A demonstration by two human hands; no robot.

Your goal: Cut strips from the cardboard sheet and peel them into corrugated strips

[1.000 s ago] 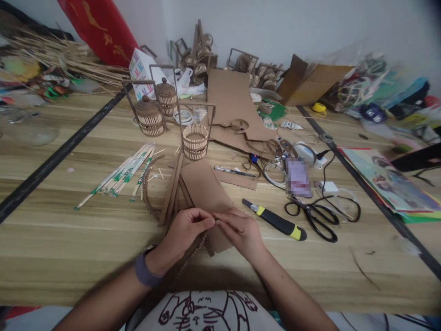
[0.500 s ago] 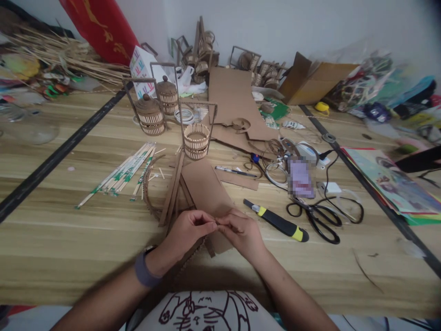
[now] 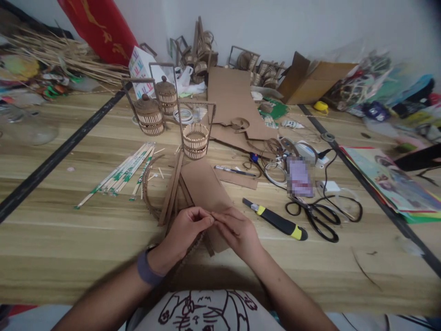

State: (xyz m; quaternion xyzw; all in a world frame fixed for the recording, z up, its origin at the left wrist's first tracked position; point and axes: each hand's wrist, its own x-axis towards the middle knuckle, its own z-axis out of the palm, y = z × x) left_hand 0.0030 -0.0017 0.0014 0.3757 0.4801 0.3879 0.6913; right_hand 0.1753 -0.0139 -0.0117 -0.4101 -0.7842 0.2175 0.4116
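Over a cardboard piece (image 3: 208, 184) my left hand (image 3: 189, 227) is closed in a pinch, thumb against forefinger. Fingertip to fingertip with it, my right hand (image 3: 239, 230) pinches too. Between them is the end of a thin brown cardboard strip (image 3: 195, 242), mostly covered by the fingers; its ridged edge trails below my left hand. Several flat cardboard strips (image 3: 172, 191) lie just beyond my left hand, beside a curved ridged strip (image 3: 145, 193). Right of my right hand rests a black and yellow utility knife (image 3: 279, 222), blade out.
Black scissors (image 3: 319, 216) and a phone (image 3: 300, 177) lie to the right. Wrapped chopsticks (image 3: 124, 172) are at left. A small stick bucket with a handle (image 3: 195, 141) stands ahead, near lidded buckets (image 3: 149, 117). A pen (image 3: 235, 171) and cardboard sheet (image 3: 230, 89) lie beyond.
Both hands stay together in a pinch and have shifted very slightly left. The right fingers look a little straighter. Objects on the table have stayed in place.
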